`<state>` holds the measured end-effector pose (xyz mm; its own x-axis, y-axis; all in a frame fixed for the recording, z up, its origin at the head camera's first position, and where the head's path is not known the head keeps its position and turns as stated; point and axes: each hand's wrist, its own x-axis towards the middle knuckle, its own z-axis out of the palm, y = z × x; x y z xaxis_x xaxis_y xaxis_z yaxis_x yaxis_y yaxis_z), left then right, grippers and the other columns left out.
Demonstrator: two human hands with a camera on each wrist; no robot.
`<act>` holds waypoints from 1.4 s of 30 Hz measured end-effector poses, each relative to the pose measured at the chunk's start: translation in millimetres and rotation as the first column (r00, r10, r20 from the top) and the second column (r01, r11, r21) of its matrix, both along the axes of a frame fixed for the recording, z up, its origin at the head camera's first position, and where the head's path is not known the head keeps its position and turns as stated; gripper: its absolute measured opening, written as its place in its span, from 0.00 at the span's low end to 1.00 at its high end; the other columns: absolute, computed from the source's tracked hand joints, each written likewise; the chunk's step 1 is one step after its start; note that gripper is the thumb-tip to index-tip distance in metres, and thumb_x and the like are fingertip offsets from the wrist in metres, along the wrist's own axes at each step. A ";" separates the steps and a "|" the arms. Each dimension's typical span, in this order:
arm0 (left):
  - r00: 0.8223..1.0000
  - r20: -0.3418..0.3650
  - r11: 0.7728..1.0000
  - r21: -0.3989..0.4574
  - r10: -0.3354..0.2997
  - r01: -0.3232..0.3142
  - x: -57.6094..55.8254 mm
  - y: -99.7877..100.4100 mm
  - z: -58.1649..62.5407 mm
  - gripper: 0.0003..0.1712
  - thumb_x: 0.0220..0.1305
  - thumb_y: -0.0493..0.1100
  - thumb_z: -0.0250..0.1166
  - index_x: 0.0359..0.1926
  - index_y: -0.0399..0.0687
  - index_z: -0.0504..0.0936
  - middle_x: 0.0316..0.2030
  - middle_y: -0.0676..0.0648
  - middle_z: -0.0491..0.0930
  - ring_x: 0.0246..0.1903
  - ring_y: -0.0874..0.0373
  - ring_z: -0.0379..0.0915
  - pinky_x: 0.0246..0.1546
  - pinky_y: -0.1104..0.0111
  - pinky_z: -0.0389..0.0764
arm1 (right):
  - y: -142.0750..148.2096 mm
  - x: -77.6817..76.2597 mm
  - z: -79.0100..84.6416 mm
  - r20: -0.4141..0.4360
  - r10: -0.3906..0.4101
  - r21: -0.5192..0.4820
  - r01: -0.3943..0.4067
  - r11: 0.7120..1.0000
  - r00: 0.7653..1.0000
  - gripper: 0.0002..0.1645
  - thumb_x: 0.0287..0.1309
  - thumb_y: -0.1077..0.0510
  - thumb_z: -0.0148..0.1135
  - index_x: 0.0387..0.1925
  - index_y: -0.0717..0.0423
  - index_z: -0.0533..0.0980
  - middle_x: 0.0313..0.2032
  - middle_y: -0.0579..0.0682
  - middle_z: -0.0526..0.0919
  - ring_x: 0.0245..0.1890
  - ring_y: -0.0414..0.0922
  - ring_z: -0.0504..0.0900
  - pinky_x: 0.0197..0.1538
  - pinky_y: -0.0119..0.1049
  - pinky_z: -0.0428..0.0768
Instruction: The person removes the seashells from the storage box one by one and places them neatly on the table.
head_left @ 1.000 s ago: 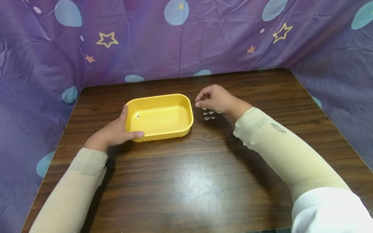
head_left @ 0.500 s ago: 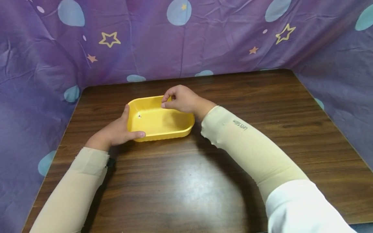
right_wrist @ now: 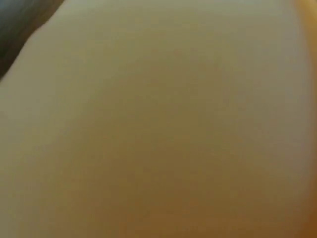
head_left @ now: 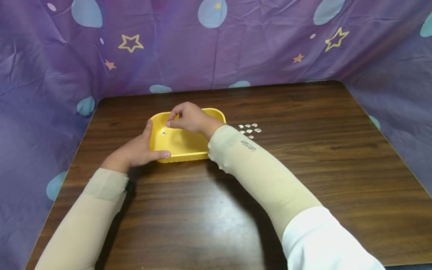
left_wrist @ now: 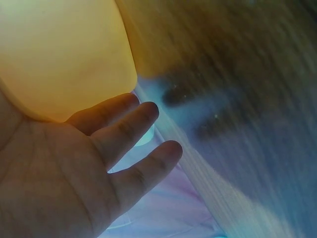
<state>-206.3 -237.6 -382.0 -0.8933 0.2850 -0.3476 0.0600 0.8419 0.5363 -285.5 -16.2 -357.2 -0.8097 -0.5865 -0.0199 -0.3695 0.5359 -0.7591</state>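
A yellow plastic basin (head_left: 187, 153) stands on the table, and my left hand (head_left: 136, 150) grips its left end, thumb along the front wall. The left wrist view shows that hand's fingers (left_wrist: 136, 178) stretched beside the basin wall (left_wrist: 74, 54). Over the basin's left half, my right hand (head_left: 190, 117) has thumb and index tips pinched together, apparently on a small whitish shell that the fingertips hide. One tiny pale piece (head_left: 164, 133) lies on the basin floor below them. The right wrist view is a blur of pale surface.
Several small whitish shells (head_left: 249, 131) lie on the wooden table (head_left: 303, 150), right of the basin. A purple curtain (head_left: 175, 48) with stars hangs along the table's back and sides. My right forearm (head_left: 263, 176) crosses the basin's front right corner.
My right hand has moved left, from above the shells, across the basin's right wall to its left half, fingertips staying pinched. The left hand and the basin have stayed in place.
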 end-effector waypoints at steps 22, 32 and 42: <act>0.999 -0.030 1.000 0.001 -0.030 0.030 -1.5 4.1 -3.0 0.77 0.67 0.68 0.67 0.79 0.39 0.15 0.79 0.21 0.46 0.68 0.32 0.67 0.71 0.39 0.66 | -29.0 -1.8 -25.3 0.034 0.023 0.197 -0.029 0.980 0.999 0.13 0.71 0.48 0.69 0.50 0.50 0.86 0.48 0.45 0.88 0.49 0.42 0.78 0.58 0.33 0.74; 0.999 -0.033 1.000 -0.020 -0.011 0.011 -1.1 3.1 -1.9 0.77 0.67 0.68 0.68 0.79 0.38 0.15 0.77 0.19 0.49 0.66 0.33 0.68 0.70 0.39 0.67 | -30.7 -6.8 -33.6 0.128 0.042 0.249 -0.073 0.966 0.991 0.22 0.72 0.51 0.67 0.65 0.49 0.80 0.66 0.47 0.81 0.62 0.44 0.76 0.71 0.37 0.69; 1.000 -0.017 1.000 -0.017 -0.001 0.001 0.2 0.7 -1.0 0.78 0.66 0.69 0.68 0.79 0.40 0.14 0.77 0.19 0.51 0.66 0.32 0.68 0.70 0.39 0.67 | -34.9 -5.2 -35.1 0.095 0.140 0.398 -0.166 0.902 0.986 0.34 0.74 0.48 0.65 0.77 0.43 0.70 0.79 0.45 0.67 0.78 0.48 0.63 0.81 0.41 0.56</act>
